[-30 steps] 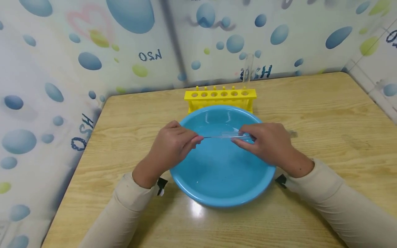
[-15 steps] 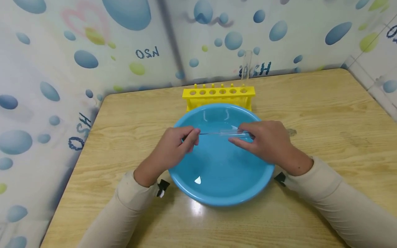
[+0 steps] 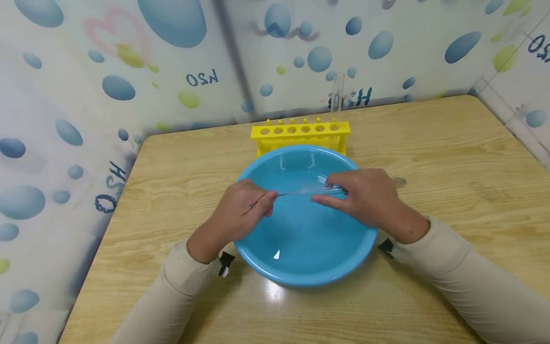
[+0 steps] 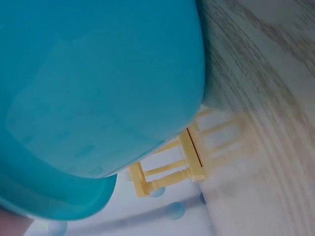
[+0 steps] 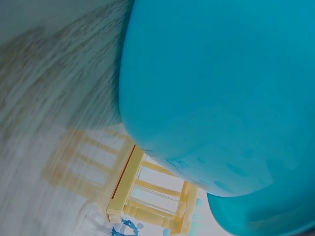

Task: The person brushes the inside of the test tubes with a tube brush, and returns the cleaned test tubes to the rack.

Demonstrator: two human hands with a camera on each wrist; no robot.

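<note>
Over the light blue basin (image 3: 307, 279) my right hand (image 3: 371, 198) holds a clear test tube (image 3: 315, 190), which lies nearly level with its mouth to the left. My left hand (image 3: 245, 208) pinches the thin wire handle (image 3: 288, 194) of what looks like a test tube brush. That wire runs into the tube; bristles cannot be made out. Clear water appears to stand in the basin. Both wrist views show mostly the basin's outer wall (image 4: 108, 88); the hands' work is hidden there.
Behind the basin stands a yellow test tube rack (image 3: 301, 130) with one clear tube (image 3: 337, 91) upright at its right end. Everything rests on a wooden table (image 3: 429, 143), against a patterned wall (image 3: 172, 62). A small wet patch (image 3: 399, 182) lies right of the basin.
My left hand has turned at the wrist and shifted slightly, tilting the wire a little. The right hand keeps its hold on the test tube, almost still.
</note>
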